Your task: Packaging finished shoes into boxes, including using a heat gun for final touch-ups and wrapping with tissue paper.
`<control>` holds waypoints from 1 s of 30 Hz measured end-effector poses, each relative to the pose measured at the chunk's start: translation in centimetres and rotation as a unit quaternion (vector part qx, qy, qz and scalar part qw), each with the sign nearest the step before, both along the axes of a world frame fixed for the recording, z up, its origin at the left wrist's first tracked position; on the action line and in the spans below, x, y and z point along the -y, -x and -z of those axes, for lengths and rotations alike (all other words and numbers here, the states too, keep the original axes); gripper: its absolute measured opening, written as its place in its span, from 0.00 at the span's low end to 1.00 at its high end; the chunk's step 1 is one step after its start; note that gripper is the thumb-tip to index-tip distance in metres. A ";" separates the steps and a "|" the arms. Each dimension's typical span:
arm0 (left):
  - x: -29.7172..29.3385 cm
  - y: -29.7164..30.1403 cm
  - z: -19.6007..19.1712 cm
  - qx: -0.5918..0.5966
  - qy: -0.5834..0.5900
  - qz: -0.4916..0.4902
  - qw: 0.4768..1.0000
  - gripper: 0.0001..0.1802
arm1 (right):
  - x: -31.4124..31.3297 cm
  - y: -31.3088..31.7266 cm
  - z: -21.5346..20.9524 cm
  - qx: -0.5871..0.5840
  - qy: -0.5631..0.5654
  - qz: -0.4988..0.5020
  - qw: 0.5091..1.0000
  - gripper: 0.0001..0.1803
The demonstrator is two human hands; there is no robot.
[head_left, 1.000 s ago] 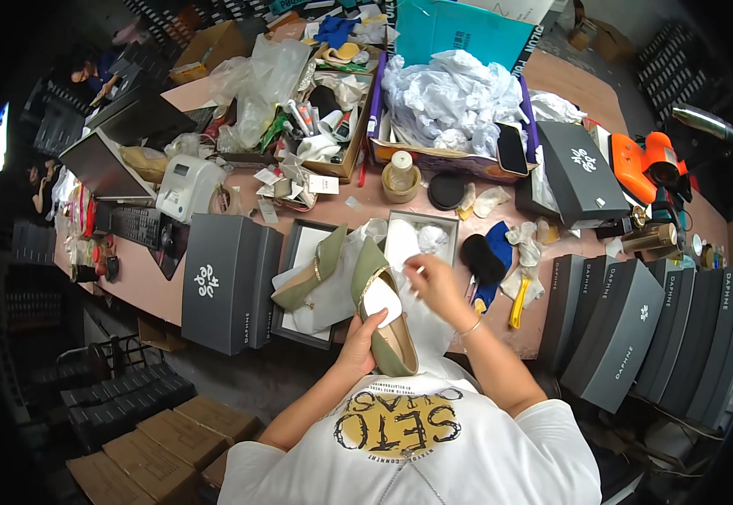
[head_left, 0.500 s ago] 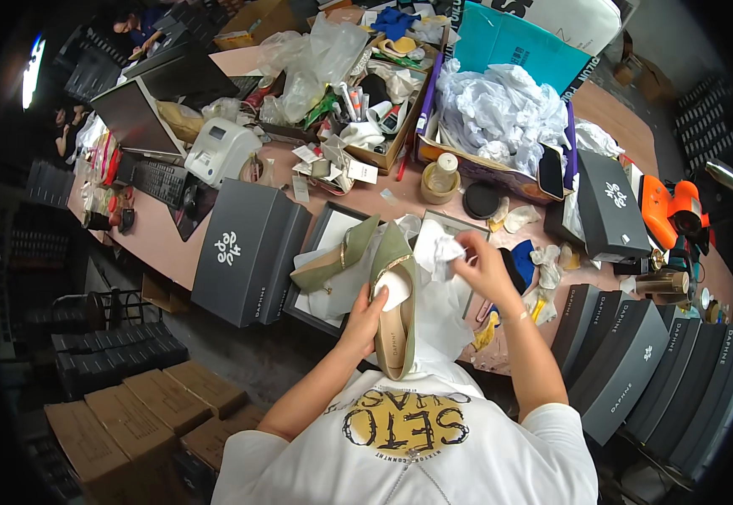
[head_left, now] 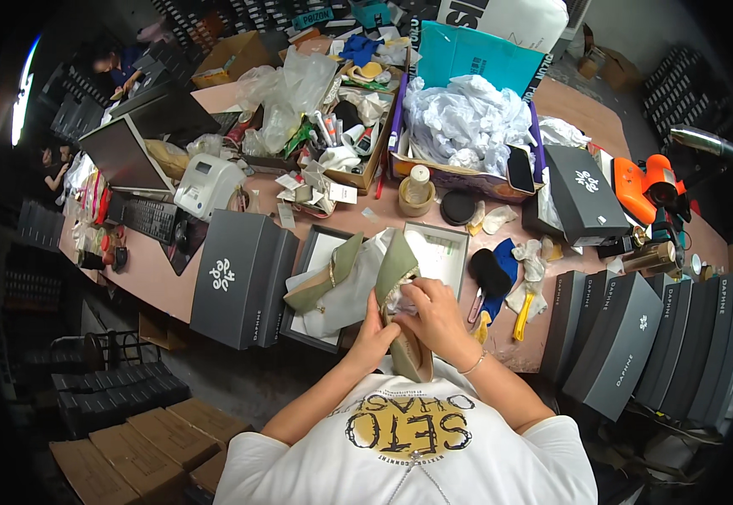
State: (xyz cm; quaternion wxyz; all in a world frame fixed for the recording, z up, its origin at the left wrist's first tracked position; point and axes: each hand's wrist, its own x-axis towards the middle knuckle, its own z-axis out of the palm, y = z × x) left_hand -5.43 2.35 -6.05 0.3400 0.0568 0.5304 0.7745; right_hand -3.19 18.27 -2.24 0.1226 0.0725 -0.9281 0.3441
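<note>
A green flat shoe (head_left: 395, 268) is held up in front of my chest, its toe pointing away from me. My left hand (head_left: 373, 343) is closed around its side. Fingers of my right hand (head_left: 439, 316) are pinched at the shoe's opening, on a crumpled wad of white paper (head_left: 395, 300) that sits partly inside the shoe. The matching green shoe (head_left: 326, 283) lies on white tissue in an open dark grey shoebox (head_left: 314, 340), just left of my hands. A pale, flat open box (head_left: 459, 249) is partly hidden behind the held shoe.
Closed grey shoeboxes stand at left (head_left: 236, 278) and in a row at right (head_left: 619, 353). A purple-edged box of crumpled paper (head_left: 467, 118) is at the back. A black brush (head_left: 489, 271), a yellow-handled tool (head_left: 523, 316) and an orange device (head_left: 648, 187) lie to the right.
My right hand has brought the white paper wad leftward from beside the shoe to its opening. My left hand still grips the shoe. The whole view has shifted slightly.
</note>
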 end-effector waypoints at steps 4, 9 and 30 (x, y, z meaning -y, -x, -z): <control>-0.6 -0.1 -1.3 -0.062 -0.017 0.025 0.998 0.45 | -0.8 1.5 0.2 -0.128 0.018 0.157 0.979 0.46; -0.3 0.6 -1.4 0.013 -0.086 0.036 0.996 0.45 | -2.4 0.5 -4.1 0.068 0.246 0.020 0.967 0.48; 6.1 3.2 -7.7 -0.133 0.289 0.327 0.890 0.28 | -2.2 -3.9 -0.4 0.221 0.592 -0.016 0.775 0.23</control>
